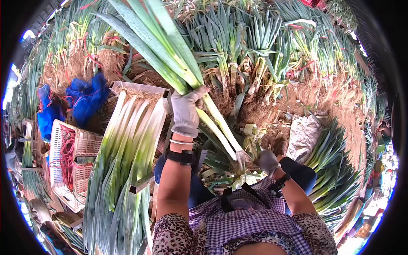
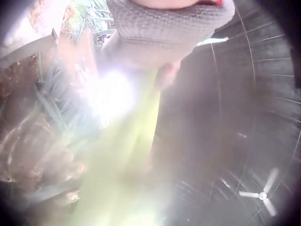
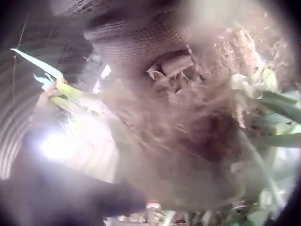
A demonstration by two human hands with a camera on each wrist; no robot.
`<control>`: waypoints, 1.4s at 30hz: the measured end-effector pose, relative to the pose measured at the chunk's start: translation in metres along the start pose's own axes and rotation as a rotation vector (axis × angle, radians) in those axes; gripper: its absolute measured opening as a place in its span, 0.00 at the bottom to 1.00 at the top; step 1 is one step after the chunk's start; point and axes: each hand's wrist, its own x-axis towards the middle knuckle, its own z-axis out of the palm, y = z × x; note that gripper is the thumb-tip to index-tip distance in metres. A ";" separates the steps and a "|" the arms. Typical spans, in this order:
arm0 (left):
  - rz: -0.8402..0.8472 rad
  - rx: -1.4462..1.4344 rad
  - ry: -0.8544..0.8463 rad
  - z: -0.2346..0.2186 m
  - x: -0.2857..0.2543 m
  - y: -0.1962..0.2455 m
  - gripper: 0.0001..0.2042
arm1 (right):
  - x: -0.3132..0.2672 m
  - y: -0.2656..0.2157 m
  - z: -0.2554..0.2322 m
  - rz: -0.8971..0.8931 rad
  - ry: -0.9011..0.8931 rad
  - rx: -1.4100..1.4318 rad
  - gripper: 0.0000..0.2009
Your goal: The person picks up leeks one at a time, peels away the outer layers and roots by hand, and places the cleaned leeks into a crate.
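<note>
My left hand point(image 1: 185, 109), in a grey knit glove with bare fingertips, grips leeks point(image 1: 217, 123) where their white stems turn into green leaves. The leaves spread up and away from the hand; the stems slant down to the right toward a tuft of roots point(image 1: 244, 158). In the left wrist view the glove point(image 2: 155, 35) wraps the pale green stems point(image 2: 136, 127). Just right of the root ends is my gloved right hand point(image 1: 268, 162). In the right wrist view a fingertip point(image 3: 177, 64) lies close by blurred root fibres; I cannot tell whether the fingers hold them.
Leeks point(image 1: 131, 123) lie in a row on a metal-edged rack point(image 1: 140, 88) at left. Beyond it stand a white plastic basket point(image 1: 59, 170) with red ties and blue bags point(image 1: 87, 100). Leek bundles point(image 1: 259, 38) line the back; more leeks point(image 1: 335, 161) lie at right beside a pale sack point(image 1: 304, 138).
</note>
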 end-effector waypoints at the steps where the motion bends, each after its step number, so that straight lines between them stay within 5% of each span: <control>1: -0.026 -0.007 0.014 -0.003 0.002 -0.002 0.03 | -0.001 0.017 0.008 -0.032 -0.002 -0.108 0.18; 4: -0.022 -0.025 -0.003 0.003 -0.008 -0.007 0.04 | 0.010 0.025 0.010 0.017 -0.120 -0.434 0.19; 6: -0.010 -0.056 0.029 0.006 -0.004 -0.010 0.04 | 0.012 -0.010 -0.029 0.152 -0.037 -0.250 0.20; 8: 0.000 -0.041 0.034 0.005 0.000 -0.010 0.04 | 0.025 -0.043 -0.047 -0.110 0.313 0.207 0.21; 10: 0.017 0.004 0.000 0.006 0.001 -0.008 0.04 | 0.014 -0.127 -0.096 -0.117 0.192 0.747 0.24; 13: 0.067 -0.019 -0.034 0.009 0.003 -0.015 0.04 | 0.039 -0.176 -0.098 -0.474 0.465 0.577 0.27; 15: 0.081 0.009 -0.098 0.008 -0.002 -0.010 0.07 | 0.042 -0.198 -0.105 -0.275 0.324 0.730 0.25; 21: -0.067 0.053 -0.209 0.020 -0.016 0.008 0.06 | 0.035 -0.208 -0.122 -0.361 0.217 1.175 0.20; 26: -0.056 0.079 -0.169 0.027 -0.021 0.001 0.04 | 0.029 -0.203 -0.114 -0.379 0.569 0.640 0.14; 29: -0.062 0.143 -0.114 0.031 -0.026 0.007 0.04 | 0.037 -0.182 -0.095 -0.585 0.408 0.943 0.14; 30: -0.051 0.138 -0.101 0.028 -0.025 0.007 0.04 | 0.019 -0.185 -0.108 -0.492 0.251 1.063 0.14; 33: -0.014 0.106 -0.072 0.016 -0.013 0.005 0.04 | -0.008 -0.152 -0.112 -0.471 -0.169 2.038 0.11; 35: 0.006 0.076 -0.078 0.009 -0.008 0.005 0.05 | -0.017 -0.113 -0.117 -0.513 -0.238 1.918 0.09; 36: 0.006 0.091 -0.057 0.010 -0.007 0.005 0.05 | -0.020 -0.101 -0.120 -0.365 -0.019 1.577 0.07; 37: 0.013 0.097 -0.055 0.011 -0.007 0.004 0.05 | -0.024 -0.121 -0.132 0.004 0.263 1.104 0.07; 40: 0.033 0.123 -0.065 0.018 -0.008 0.001 0.06 | -0.003 -0.152 -0.134 -0.338 0.395 0.621 0.12; 42: 0.046 0.150 -0.059 0.023 -0.015 0.001 0.07 | 0.008 -0.197 -0.142 -0.373 0.356 0.573 0.18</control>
